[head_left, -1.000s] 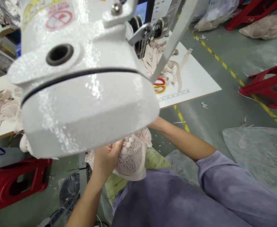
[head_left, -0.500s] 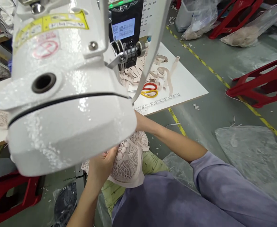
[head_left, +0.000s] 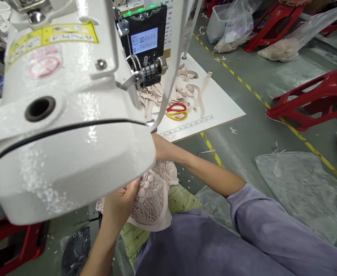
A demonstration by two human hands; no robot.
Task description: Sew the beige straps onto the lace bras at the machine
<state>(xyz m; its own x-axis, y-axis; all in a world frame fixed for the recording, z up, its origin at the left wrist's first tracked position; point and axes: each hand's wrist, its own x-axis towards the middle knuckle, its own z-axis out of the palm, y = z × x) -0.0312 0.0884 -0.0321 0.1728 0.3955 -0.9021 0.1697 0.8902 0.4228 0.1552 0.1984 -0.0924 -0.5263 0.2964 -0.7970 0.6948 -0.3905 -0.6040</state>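
A big white sewing machine head [head_left: 67, 126] fills the left of the view and hides the needle area. Below it my left hand [head_left: 119, 205] is closed on a pale pink lace bra cup [head_left: 152, 199], fingers curled over its upper edge. My right forearm [head_left: 203, 172] reaches in from the right; my right hand itself is hidden behind the machine head, so its fingers do not show. The lace piece hangs over my lap, above green fabric [head_left: 182, 197].
Red and yellow scissors [head_left: 176, 111] lie on the white table [head_left: 226, 107] beside a pile of beige straps [head_left: 171, 90]. A black control panel [head_left: 145, 40] glows behind. Red stools [head_left: 315, 99], plastic bags [head_left: 301, 184] and a yellow floor line surround the seat.
The view has tilted up and shifted, so the machine head sits lower and further left. My left hand keeps its grip on the lace cup; the right forearm stays reaching under the machine.
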